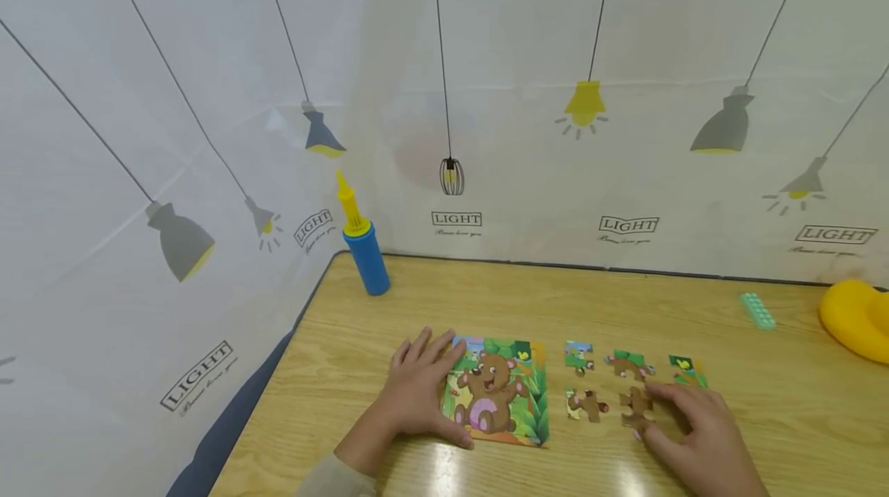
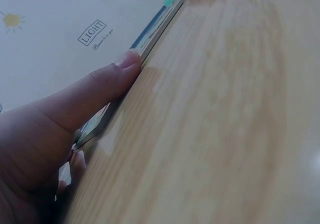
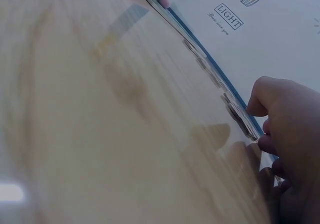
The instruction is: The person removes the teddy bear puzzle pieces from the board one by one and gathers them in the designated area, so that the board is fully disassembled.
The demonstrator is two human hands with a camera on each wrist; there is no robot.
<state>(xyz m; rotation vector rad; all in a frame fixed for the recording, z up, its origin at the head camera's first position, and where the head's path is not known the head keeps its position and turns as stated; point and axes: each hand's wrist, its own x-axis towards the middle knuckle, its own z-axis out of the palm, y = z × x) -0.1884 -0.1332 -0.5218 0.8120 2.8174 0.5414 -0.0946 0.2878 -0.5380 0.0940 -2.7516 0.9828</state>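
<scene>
A square bear picture puzzle lies flat on the table. My left hand rests over its left side, fingers spread at the upper left corner and thumb at the near edge. The left wrist view shows that thumb against the board's rim. To the right, my right hand holds a brown puzzle piece at table level between thumb and index finger. Around it lie loose pieces: a brown bear piece, a blue-green one, a brown-green one and a green one.
A blue and yellow hand pump stands in the back left corner of the wooden table. Towards the back right are a mint-green block and a yellow rounded object. A lamp-patterned cloth borders the back and left.
</scene>
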